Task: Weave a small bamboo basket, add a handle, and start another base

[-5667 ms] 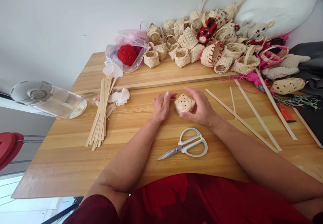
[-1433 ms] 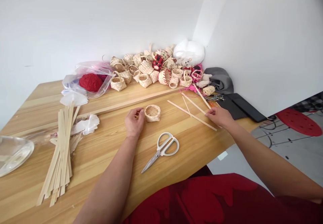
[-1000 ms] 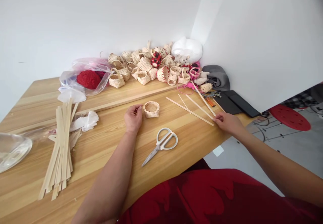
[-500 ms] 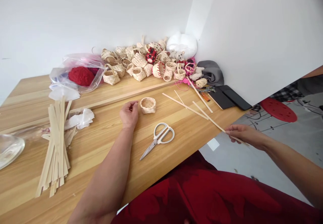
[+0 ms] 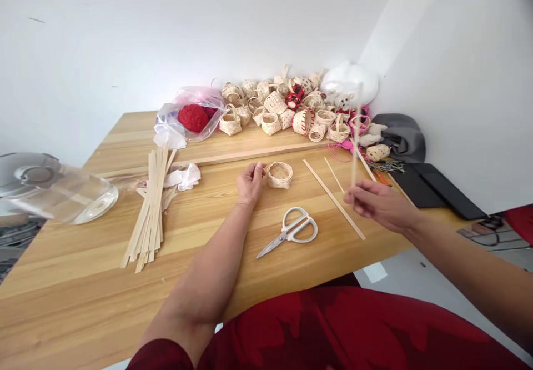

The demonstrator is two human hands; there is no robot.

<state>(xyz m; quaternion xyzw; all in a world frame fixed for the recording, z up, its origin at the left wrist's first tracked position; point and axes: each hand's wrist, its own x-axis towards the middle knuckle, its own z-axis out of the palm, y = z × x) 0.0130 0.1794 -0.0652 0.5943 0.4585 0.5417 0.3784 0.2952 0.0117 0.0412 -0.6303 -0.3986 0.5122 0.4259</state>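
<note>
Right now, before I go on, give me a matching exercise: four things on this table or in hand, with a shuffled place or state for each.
1. Scissors
2. Red yarn ball
3. Lone small basket
4. Upright strip

A. in a clear plastic bag
B. between the fingers of the right hand
C. white-handled, lying on the table
D. right beside the left hand

Pairs: 1-C; 2-A; 3-D; 4-B
</note>
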